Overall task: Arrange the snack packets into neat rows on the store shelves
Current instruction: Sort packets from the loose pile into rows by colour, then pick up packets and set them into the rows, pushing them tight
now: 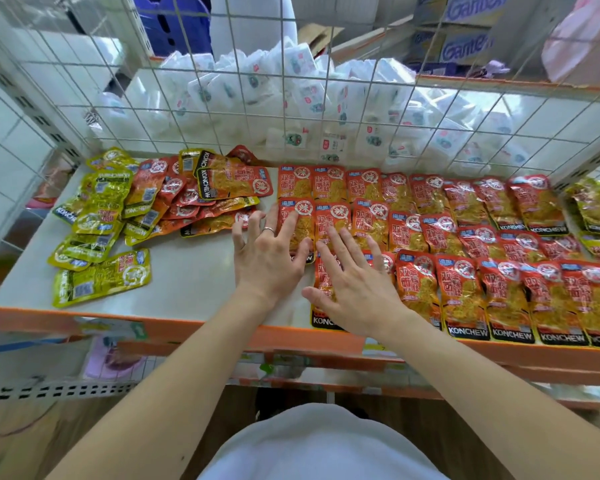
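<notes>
- Under both grips, red packets [461,237] lie in rows on the shelf [187,275].
- Left grip [269,261]: released, fingers spread on them.
- Right grip [355,285]: released, flat on them.
- Left of the grips: jumbled heap [174,199].

Shop. Orange-edged shelf [201,322] across frame centre, rows of snack packets [465,292], wire grid divider [291,98] behind, stacked cartons [465,29] upper right.

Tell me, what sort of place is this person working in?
Probably a small shop or its stockroom: an orange-edged shelf with a wire grid back, dozens of identical red snack packets laid in rows, and stacked cardboard cartons behind.
</notes>
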The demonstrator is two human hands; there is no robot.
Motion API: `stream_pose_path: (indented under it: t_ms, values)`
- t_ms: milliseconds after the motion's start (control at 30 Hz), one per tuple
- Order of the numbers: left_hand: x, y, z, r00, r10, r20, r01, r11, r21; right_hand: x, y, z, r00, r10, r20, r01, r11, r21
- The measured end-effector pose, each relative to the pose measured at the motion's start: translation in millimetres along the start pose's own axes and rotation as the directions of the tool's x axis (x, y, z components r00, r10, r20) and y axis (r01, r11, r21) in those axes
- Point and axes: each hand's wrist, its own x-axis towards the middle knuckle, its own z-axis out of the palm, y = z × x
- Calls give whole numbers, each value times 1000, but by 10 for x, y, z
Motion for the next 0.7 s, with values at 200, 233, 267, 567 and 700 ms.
stream_pose_path:
  t_ms: [200,233,267,567,700]
  values:
    - [-93,1,-85,996,-84,20,84,996,30,-30,49,-185,990,-55,-127,66,995,80]
    - [-135,5,-123,995,-97,6,97,995,19,-35,57,-228,985,-71,-155,86,992,90]
    - [-181,11,-162,994,-109,-9,109,994,5,-40,65,-271,980,-86,-177,106,989,105]
    - [-783,70,-559,954,-284,-97,283,959,-23,-37,-129,-460,944,-259,-202,298,934,195]
    - [-998,-25,-644,919,-385,-89,385,923,-16,16,-269,-522,931,-312,-188,350,909,226]
